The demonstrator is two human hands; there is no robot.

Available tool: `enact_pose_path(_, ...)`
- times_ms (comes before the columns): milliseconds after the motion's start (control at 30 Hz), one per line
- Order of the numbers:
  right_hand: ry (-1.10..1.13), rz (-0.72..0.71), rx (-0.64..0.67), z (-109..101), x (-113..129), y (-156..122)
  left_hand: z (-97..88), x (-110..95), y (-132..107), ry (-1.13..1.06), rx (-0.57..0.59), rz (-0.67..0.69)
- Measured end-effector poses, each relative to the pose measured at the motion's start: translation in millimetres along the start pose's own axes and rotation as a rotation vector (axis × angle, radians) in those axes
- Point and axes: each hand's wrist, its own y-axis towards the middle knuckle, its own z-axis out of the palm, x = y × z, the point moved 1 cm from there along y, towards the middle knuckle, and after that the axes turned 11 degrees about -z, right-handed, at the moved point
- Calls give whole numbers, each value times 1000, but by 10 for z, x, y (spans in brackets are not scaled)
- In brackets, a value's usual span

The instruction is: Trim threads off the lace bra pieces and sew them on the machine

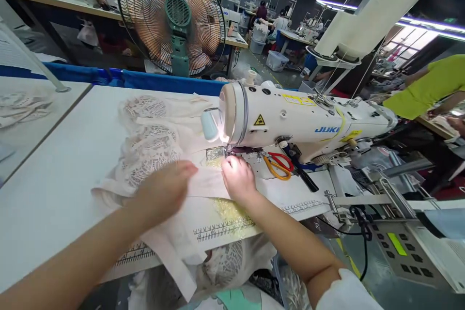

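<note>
My right hand point(239, 178) is closed, with its curled fingers on pale cloth point(207, 183) right in front of the sewing machine's needle area. The sewing machine point(290, 118) is white. My left hand point(165, 191) is smeared by motion above the same cloth, a little left of the needle, and whether it grips the cloth cannot be made out. Pale lace garment pieces point(150, 147) lie left of the needle, partly behind my left hand. A light fabric strip point(174, 264) hangs over the table's front edge. The needle tip is hidden by my right fingers.
Scissors with orange and red handles point(279, 165) lie beside the machine bed, near a black-handled tool point(307, 179). A measuring tape point(225, 227) runs along the table's front edge. Behind the table stands a large fan point(178, 14). A control panel point(403, 252) is at lower right. People work farther back.
</note>
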Motion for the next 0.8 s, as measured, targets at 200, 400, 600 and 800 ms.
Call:
enact_pose_path(200,-65,-90,-52,24,-122,-216,589,-497,146,68,167,201)
enact_pose_path(400,28,-267,-108,-9,-171,-778,536,-481,164,177,203,124)
enact_pose_path(600,149,-331,-160,29,-168,-924,469,-604,296,285,174,28)
enact_pose_path(800,166,-350,-172,73,-138,-824,489,-604,426,353,149,-31)
